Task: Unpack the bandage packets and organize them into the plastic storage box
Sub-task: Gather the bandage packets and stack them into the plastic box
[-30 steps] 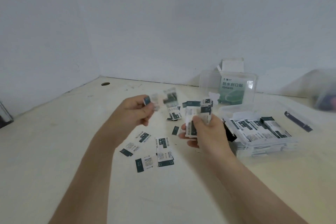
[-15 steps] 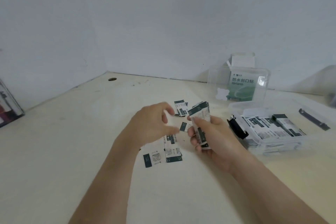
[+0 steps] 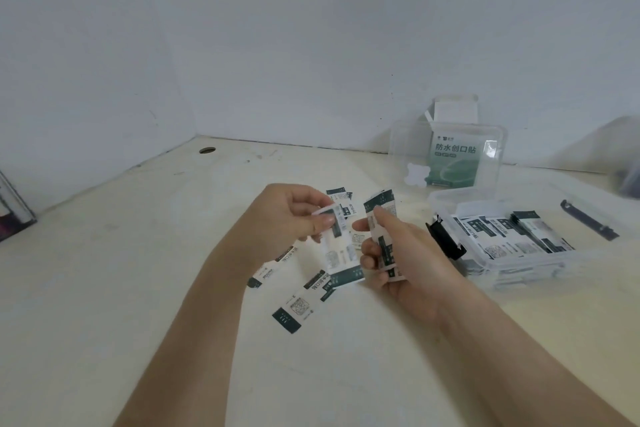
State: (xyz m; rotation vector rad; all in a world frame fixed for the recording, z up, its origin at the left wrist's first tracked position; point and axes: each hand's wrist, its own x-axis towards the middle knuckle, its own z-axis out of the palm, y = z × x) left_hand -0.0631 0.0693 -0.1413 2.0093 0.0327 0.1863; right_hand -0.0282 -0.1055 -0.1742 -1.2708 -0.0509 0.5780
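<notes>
Two hands hold bandage packets over the bench.
The left grip (image 3: 291, 215) pinches one packet (image 3: 341, 253) by its top end. The right grip (image 3: 408, 260) curls round a small stack (image 3: 381, 215) of packets. Loose packets (image 3: 292, 312) lie on the bench (image 3: 138, 288) below. The plastic box (image 3: 519, 267) sits just to the right, with packets inside.

Left hand (image 3: 291, 215) pinches 1 packet (image 3: 337, 250); right hand (image 3: 405, 253) grips a stack (image 3: 381, 218).
</notes>
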